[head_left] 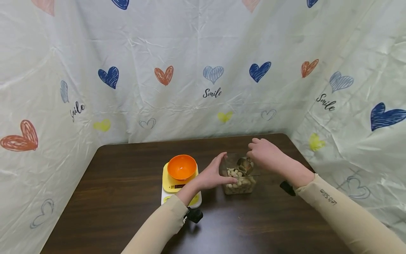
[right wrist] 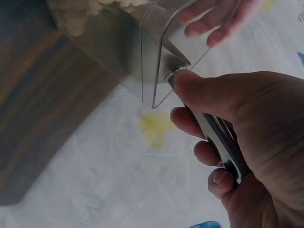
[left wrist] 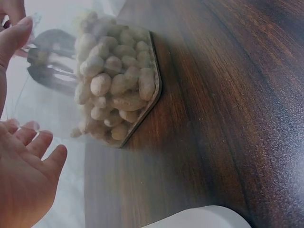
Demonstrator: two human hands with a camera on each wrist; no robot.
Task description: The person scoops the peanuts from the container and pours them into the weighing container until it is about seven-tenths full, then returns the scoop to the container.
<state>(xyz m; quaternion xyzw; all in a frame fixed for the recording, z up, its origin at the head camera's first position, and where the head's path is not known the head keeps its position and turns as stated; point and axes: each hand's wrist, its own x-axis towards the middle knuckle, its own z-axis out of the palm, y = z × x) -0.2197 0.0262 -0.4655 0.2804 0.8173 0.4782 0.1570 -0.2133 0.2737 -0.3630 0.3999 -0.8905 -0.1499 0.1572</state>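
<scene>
A clear square-sided box (head_left: 239, 188) stands on the table, partly filled with beige, peanut-like nuggets (left wrist: 116, 78). My left hand (head_left: 215, 174) holds the box at its left side, thumb along the front and fingers at the back. In my right hand (head_left: 266, 155) is the handle (right wrist: 221, 142) of a metal scoop, gripped with the thumb on top near the neck. The scoop's bowl (head_left: 245, 165) is inside the box, down against the nuggets. The right wrist view shows the right hand (right wrist: 256, 114) just outside the box's rim.
Left of the box, an orange bowl (head_left: 182, 167) sits on a yellow and white kitchen scale (head_left: 168, 185), partly behind the left forearm. The dark wooden table (head_left: 127, 197) ends against a white curtain (head_left: 184, 46) printed with hearts.
</scene>
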